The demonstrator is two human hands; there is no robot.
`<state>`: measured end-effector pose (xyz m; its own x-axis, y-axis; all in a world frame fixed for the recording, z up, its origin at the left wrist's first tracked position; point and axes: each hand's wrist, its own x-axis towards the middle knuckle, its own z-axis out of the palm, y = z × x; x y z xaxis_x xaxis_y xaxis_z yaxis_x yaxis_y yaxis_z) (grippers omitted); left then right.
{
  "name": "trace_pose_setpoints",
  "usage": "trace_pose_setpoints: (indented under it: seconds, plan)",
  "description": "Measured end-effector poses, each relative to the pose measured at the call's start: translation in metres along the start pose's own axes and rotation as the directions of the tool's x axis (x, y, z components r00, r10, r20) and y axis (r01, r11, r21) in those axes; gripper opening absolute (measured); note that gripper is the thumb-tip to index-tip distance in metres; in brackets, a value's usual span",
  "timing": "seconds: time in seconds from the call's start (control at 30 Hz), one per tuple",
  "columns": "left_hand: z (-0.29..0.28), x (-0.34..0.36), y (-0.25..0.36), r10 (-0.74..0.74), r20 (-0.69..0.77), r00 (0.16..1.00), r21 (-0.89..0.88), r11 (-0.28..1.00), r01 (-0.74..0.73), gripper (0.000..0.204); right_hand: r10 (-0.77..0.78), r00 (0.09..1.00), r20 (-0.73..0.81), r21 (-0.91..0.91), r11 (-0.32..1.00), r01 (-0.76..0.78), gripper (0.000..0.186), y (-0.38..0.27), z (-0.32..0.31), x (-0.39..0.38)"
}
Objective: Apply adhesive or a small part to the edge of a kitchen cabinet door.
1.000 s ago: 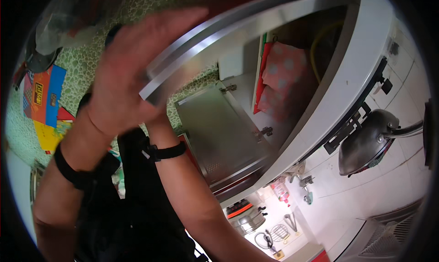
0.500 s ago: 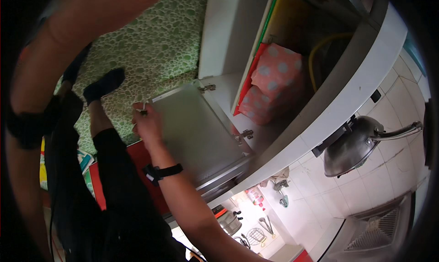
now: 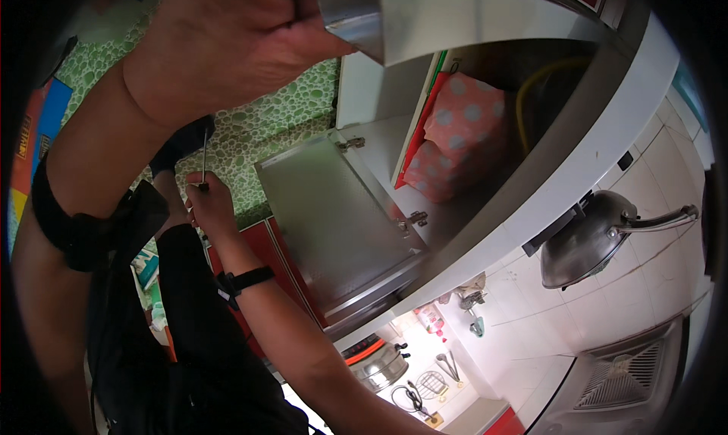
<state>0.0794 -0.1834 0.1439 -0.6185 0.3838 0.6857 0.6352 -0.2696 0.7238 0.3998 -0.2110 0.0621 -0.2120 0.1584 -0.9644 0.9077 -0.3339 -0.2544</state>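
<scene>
Two things carry labels: an orange-and-blue packet at the far left, its lettering cut off by the edge, and a pink-and-white bottle whose label is too small to read. Inside the open cupboard sit a pink spotted bag and a yellow hose; its frosted door stands open. The left hand grips the corner of a metal-edged panel, some fingers hidden. The right hand is closed round a screwdriver, whose thin shaft pokes out past the fist, just beside the frosted door
</scene>
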Motion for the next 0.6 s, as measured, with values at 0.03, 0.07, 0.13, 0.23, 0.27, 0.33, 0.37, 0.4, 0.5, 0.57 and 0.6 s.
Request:
trace_pose_setpoints:
  seconds: [0.03,0.07,0.13,0.23,0.27,0.33,0.37,0.4,0.5,0.57,0.6]
  plan:
    - [-0.001,-0.002,0.001,-0.005,0.003,1.000,0.002,1.000,0.005,0.053,-0.001,1.000,0.001,0.010,1.000,0.001,0.022,-0.001,0.004,-0.001]
    - [0.000,-0.003,0.002,-0.009,0.011,1.000,0.005,1.000,0.009,0.053,0.008,1.000,0.007,0.068,0.998,-0.009,0.022,-0.002,0.008,-0.002]
    - [-0.006,-0.004,0.005,-0.026,0.030,0.999,0.030,0.999,0.025,0.053,0.013,0.999,0.033,0.140,0.990,-0.018,0.021,-0.003,0.021,-0.004]
    - [-0.011,-0.003,0.004,-0.047,0.057,0.997,0.076,0.996,0.042,0.054,0.100,0.995,0.029,0.172,0.980,-0.104,0.021,-0.001,0.036,-0.006]
    - [-0.011,-0.004,0.003,-0.079,0.058,0.995,0.091,0.993,0.073,0.054,0.099,0.995,0.030,0.222,0.970,-0.104,0.020,0.001,0.038,-0.008]
    - [-0.007,-0.007,0.002,-0.280,0.094,0.955,-0.079,0.955,0.287,0.048,0.036,0.998,-0.052,0.264,0.964,-0.021,0.017,0.015,0.029,0.006]
    - [-0.021,-0.012,0.007,-0.427,0.170,0.888,-0.213,0.864,0.456,0.045,-0.018,0.995,-0.099,0.261,0.964,0.044,0.015,0.027,0.033,0.014]
    - [-0.017,-0.003,0.009,-0.317,0.123,0.940,-0.006,0.947,0.320,0.042,0.034,0.995,-0.089,0.285,0.959,-0.007,0.014,0.023,0.025,0.009]
    - [-0.028,0.010,0.013,-0.328,0.094,0.940,0.147,0.938,0.313,0.041,0.043,0.996,-0.083,0.296,0.955,-0.017,0.013,0.021,0.035,0.001]
    - [-0.028,0.014,0.014,-0.388,0.108,0.915,0.161,0.915,0.369,0.041,-0.068,0.993,-0.092,0.397,0.912,0.099,0.013,0.030,0.032,0.004]
    - [-0.030,0.014,0.013,-0.417,0.116,0.901,0.165,0.903,0.397,0.041,-0.009,0.998,-0.070,0.429,0.903,0.038,0.012,0.033,0.028,0.004]
